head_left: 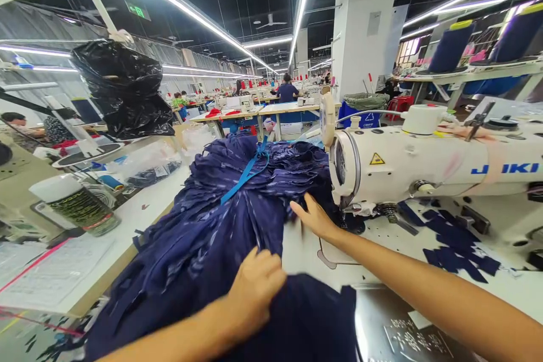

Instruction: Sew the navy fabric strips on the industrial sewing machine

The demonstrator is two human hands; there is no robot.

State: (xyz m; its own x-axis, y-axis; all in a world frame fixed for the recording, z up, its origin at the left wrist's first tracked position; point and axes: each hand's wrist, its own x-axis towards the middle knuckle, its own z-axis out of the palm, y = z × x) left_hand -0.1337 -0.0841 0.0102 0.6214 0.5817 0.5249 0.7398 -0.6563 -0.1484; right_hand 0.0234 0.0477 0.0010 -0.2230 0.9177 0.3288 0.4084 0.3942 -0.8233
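Note:
A large bundle of navy fabric pieces spreads across the left side of the sewing table, tied round its middle with a bright blue strip. My left hand is closed in a fist on the navy fabric at the bundle's near right edge. My right hand reaches forward with thumb and fingers apart, between the bundle and the needle end of a white JUKI sewing machine. Its fingertips are close to the dark cloth; whether they touch it I cannot tell. A flat navy piece hangs below my left hand.
Small navy scraps lie under the machine arm. A spray can leans at the left among papers, near a black plastic bag hung over a thread stand. Navy thread cones stand at the right. Other people sit at machines behind.

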